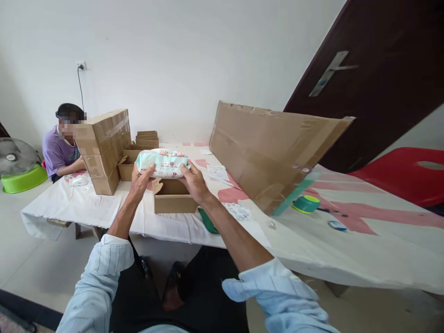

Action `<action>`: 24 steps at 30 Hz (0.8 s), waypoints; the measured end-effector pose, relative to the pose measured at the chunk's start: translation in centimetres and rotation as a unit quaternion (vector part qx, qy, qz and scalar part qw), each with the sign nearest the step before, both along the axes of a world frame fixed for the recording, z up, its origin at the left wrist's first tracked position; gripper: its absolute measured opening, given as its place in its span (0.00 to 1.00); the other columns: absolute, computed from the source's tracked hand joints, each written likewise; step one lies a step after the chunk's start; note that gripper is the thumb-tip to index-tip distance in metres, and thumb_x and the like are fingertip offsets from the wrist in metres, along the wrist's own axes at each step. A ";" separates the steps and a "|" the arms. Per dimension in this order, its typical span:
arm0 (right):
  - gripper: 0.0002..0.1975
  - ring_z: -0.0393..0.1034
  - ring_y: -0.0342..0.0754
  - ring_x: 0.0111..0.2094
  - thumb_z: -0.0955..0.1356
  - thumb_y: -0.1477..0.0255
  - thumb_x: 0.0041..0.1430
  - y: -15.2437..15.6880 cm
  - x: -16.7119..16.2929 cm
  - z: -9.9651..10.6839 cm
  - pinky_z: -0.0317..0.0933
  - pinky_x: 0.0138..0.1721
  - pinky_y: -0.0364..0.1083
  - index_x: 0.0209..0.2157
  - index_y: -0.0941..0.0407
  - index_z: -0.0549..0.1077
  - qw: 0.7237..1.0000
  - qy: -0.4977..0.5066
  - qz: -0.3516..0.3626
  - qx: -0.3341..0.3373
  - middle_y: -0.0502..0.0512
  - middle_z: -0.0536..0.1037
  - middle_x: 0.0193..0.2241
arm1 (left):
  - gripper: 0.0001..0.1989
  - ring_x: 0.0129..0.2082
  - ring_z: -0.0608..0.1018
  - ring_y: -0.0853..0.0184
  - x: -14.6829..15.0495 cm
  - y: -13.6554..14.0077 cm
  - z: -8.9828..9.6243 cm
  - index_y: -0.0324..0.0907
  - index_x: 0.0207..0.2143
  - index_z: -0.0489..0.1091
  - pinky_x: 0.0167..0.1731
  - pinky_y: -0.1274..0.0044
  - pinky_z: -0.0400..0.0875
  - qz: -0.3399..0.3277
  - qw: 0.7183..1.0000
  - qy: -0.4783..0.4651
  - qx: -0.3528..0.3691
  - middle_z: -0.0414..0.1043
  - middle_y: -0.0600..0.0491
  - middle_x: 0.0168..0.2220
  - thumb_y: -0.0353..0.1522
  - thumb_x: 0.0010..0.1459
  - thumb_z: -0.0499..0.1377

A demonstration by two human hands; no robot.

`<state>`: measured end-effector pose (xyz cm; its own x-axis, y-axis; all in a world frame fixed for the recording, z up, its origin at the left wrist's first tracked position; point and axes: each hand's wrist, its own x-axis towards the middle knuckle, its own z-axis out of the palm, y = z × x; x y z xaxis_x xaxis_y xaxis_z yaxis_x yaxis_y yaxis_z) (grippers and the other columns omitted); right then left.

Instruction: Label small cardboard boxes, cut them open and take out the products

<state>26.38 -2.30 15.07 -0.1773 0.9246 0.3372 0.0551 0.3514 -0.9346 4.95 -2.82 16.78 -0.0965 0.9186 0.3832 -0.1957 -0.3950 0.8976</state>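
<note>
A pale mint soft packet (pixel 162 163) with printed pictures, which looks like a pack of wipes, is held up level between my two hands. My left hand (pixel 141 179) grips its left end, thumb on the front face. At the other end, my right hand (pixel 193 180) pinches the packet with the thumb in front. Just below it on the table stands an open cardboard box (pixel 176 204), its inside dark and partly hidden by the packet and my right hand. Beside my right forearm lies a green object (pixel 208 222), mostly covered.
Stacked cartons (pixel 104 150) and more open boxes (pixel 127 164) stand to the left, with a person (pixel 60 148) seated behind. A large cardboard sheet (pixel 267 148) leans at right. Near it lie a tape roll (pixel 305 204), printed papers (pixel 237 212) and a red chair (pixel 402 173).
</note>
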 end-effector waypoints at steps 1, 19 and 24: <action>0.41 0.77 0.60 0.57 0.64 0.34 0.64 0.6 -0.5 -0.6 0.77 0.52 0.56 0.66 0.47 0.70 0.999 0.032 -0.005 -0.009 0.59 0.83 0.56 | 0.41 0.52 0.83 0.49 -0.5 0.3 -0.2 0.43 0.61 0.73 0.45 0.65 0.82 0.003 1.000 0.024 -0.012 0.81 0.44 0.53 0.54 0.52 0.75; 0.38 0.81 0.56 0.49 0.69 0.37 0.59 3.3 -2.2 -5.3 0.78 0.46 0.52 0.57 0.51 0.77 0.992 0.065 0.023 -0.105 0.59 0.85 0.49 | 0.40 0.51 0.82 0.50 -3.7 3.4 -6.8 0.38 0.54 0.75 0.39 0.69 0.80 -0.022 0.983 0.051 -0.173 0.82 0.38 0.49 0.60 0.53 0.70; 0.41 0.79 0.58 0.56 0.72 0.40 0.58 2.7 -2.1 -3.4 0.77 0.55 0.57 0.65 0.49 0.73 0.995 0.092 0.036 -0.028 0.57 0.85 0.53 | 0.39 0.50 0.84 0.48 -3.4 3.3 -3.5 0.35 0.53 0.77 0.41 0.66 0.83 -0.058 0.991 0.014 -0.123 0.84 0.37 0.48 0.58 0.56 0.70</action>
<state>24.27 0.43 11.71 -0.1842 0.9302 0.3174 -0.1414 0.2945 -0.9451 1.58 0.50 13.24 0.0228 0.9887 0.1480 -0.2004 -0.1406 0.9696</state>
